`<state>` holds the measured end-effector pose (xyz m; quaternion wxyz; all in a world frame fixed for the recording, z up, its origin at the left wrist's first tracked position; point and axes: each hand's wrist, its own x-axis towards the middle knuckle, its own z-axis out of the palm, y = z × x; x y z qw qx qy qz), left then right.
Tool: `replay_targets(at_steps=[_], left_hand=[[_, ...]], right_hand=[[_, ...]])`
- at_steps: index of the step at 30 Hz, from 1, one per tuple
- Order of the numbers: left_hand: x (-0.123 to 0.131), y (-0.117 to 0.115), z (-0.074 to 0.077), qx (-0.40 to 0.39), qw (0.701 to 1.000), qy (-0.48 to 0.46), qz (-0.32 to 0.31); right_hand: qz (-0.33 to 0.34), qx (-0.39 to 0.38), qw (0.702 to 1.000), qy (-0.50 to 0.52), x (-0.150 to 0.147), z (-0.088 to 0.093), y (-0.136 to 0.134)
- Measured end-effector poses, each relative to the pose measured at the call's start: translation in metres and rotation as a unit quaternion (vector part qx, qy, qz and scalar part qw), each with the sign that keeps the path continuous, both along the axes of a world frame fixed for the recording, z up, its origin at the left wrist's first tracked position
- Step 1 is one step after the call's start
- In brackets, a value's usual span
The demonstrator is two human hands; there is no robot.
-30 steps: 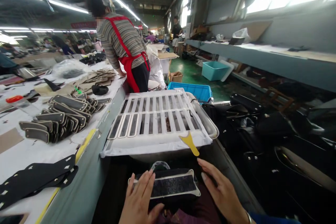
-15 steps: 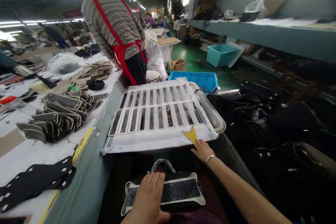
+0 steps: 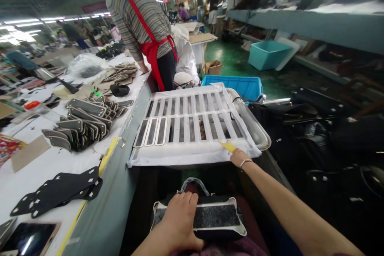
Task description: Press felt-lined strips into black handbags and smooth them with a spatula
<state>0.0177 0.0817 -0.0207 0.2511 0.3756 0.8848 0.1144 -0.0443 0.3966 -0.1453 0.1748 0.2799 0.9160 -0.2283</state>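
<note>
My left hand (image 3: 180, 218) is closed over a dark handbag (image 3: 219, 215) on my lap, fingers across its pale-edged base panel and thumb along the near side. A clear-wrapped handle loops out on the bag's far side. At the front right corner of a white slatted rack (image 3: 192, 152), my right hand (image 3: 240, 157) pinches a flat yellow piece with a V-shaped notch (image 3: 227, 145). Its notched end lies at the rack's front rim. Three dark strips with pale borders (image 3: 161, 131) are side by side at the rack's left.
Left of me, a worktable (image 3: 115, 192) bears a pile of bag panels (image 3: 87, 122), black pieces (image 3: 60, 192) and a phone (image 3: 30, 239). A person in a red apron (image 3: 156, 44) stands beyond. Behind the rack is a blue crate (image 3: 240, 86); black bags (image 3: 318, 136) heap at right.
The whole scene has shifted right in the view, bringing the phone further into sight. My left hand stays on the handbag, and my right hand keeps the yellow piece at the rack's corner.
</note>
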Motion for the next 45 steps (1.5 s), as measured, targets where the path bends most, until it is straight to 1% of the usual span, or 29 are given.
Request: replay_targets(at_steps=[2, 5, 9, 12, 15, 18, 19, 20, 22, 24, 26, 28, 29, 30, 32, 33, 34, 35, 38, 40, 43, 45], left_hand=[[-0.001, 0.004, 0.004, -0.027, 1.0, -0.006, -0.01], [-0.004, 0.011, 0.006, -0.06, 0.997, -0.021, -0.033], [-0.014, 0.019, 0.001, -0.051, 0.99, -0.09, -0.093], [-0.024, 0.029, -0.002, -0.032, 0.977, -0.155, -0.144], [-0.037, 0.043, -0.005, -0.016, 0.952, -0.255, -0.171], [-0.05, 0.06, -0.01, -0.008, 0.916, -0.358, -0.181], [-0.053, 0.066, -0.013, -0.001, 0.9, -0.393, -0.189], [-0.056, 0.072, -0.016, 0.011, 0.883, -0.427, -0.198], [-0.058, 0.083, -0.023, 0.045, 0.853, -0.474, -0.215], [-0.058, 0.092, -0.03, 0.073, 0.842, -0.488, -0.219], [-0.056, 0.097, -0.036, 0.081, 0.834, -0.506, -0.204], [-0.053, 0.1, -0.042, 0.075, 0.816, -0.546, -0.171], [-0.053, 0.1, -0.044, 0.072, 0.806, -0.569, -0.148], [-0.052, 0.1, -0.046, 0.067, 0.798, -0.586, -0.127], [-0.052, 0.098, -0.049, 0.058, 0.788, -0.606, -0.09], [-0.052, 0.097, -0.05, 0.057, 0.782, -0.616, -0.076], [-0.052, 0.097, -0.05, 0.058, 0.77, -0.633, -0.062], [-0.052, 0.096, -0.05, 0.059, 0.75, -0.658, -0.048], [-0.05, 0.096, -0.051, 0.059, 0.671, -0.739, -0.008], [-0.048, 0.097, -0.054, 0.065, 0.633, -0.771, 0.006], [-0.046, 0.099, -0.059, 0.099, 0.605, -0.79, 0.019], [-0.048, 0.099, -0.061, 0.105, 0.604, -0.79, 0.033]], right_hand=[[-0.022, -0.036, 0.999, 0.01, 0.013, 0.016, 0.004], [-0.043, -0.115, 0.992, 0.032, 0.054, 0.041, 0.004], [-0.055, -0.258, 0.964, 0.025, 0.124, 0.072, -0.012], [-0.071, -0.331, 0.941, 0.024, 0.164, 0.094, -0.022], [-0.086, -0.411, 0.908, 0.013, 0.186, 0.115, -0.017], [-0.058, -0.501, 0.862, -0.044, 0.196, 0.128, -0.006], [-0.046, -0.517, 0.854, -0.05, 0.198, 0.131, -0.003], [-0.033, -0.523, 0.851, -0.04, 0.198, 0.133, -0.002], [-0.008, -0.509, 0.861, 0.011, 0.199, 0.135, -0.001], [0.015, -0.489, 0.871, 0.049, 0.202, 0.137, -0.003], [0.009, -0.491, 0.87, 0.044, 0.206, 0.14, -0.004], [-0.002, -0.478, 0.878, 0.035, 0.211, 0.145, -0.005], [0.008, -0.453, 0.89, 0.041, 0.213, 0.147, -0.006], [0.032, -0.414, 0.908, 0.051, 0.213, 0.148, -0.007], [0.1, -0.307, 0.944, 0.062, 0.21, 0.148, -0.011], [0.133, -0.255, 0.956, 0.056, 0.206, 0.146, -0.015], [0.161, -0.208, 0.964, 0.044, 0.201, 0.142, -0.019], [0.186, -0.165, 0.968, 0.03, 0.195, 0.138, -0.023], [0.262, -0.067, 0.963, 0.023, 0.171, 0.124, -0.033], [0.298, -0.028, 0.953, 0.041, 0.154, 0.116, -0.037], [0.318, 0.001, 0.946, 0.06, 0.131, 0.105, -0.043], [0.307, 0.014, 0.949, 0.071, 0.12, 0.098, -0.048]])
